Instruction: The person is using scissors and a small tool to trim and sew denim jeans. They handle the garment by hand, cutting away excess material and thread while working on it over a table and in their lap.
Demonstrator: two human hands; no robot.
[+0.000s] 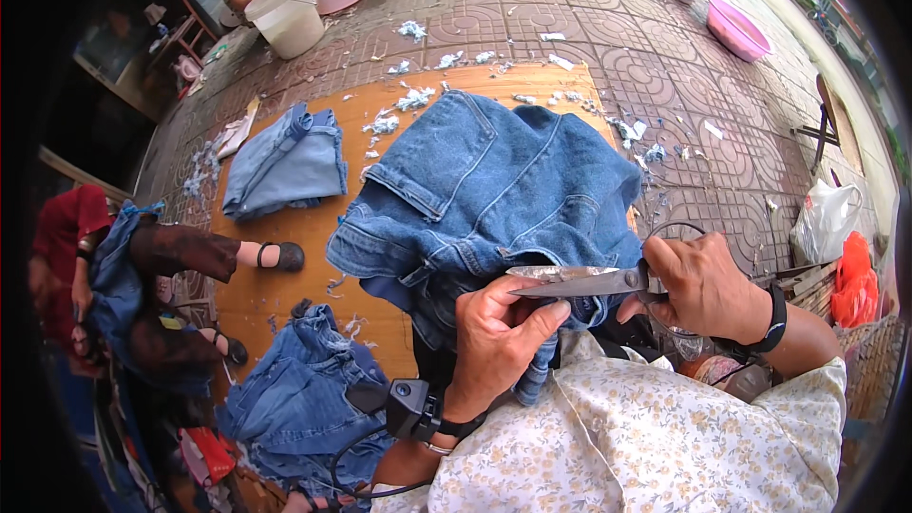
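Observation:
A pair of blue denim jeans (513, 171) lies bunched across my lap, with a back pocket and seams facing up. My right hand (708, 285) is closed around the handles of dark metal scissors (594, 283). Their blades point left and stand slightly apart, just over the near edge of the denim. Below the blade tips, my left hand (499, 342) pinches that edge between thumb and fingers. The exact bit of cloth in the pinch is partly hidden by the hand.
Cardboard (380, 142) bears folded light jeans (290, 161) and a heap of frayed denim (304, 389). Thread scraps (413, 100) litter it. A person in red (71, 237) holds denim at left; another sits behind a white bucket (285, 19). A pink basin (736, 28) stands far right.

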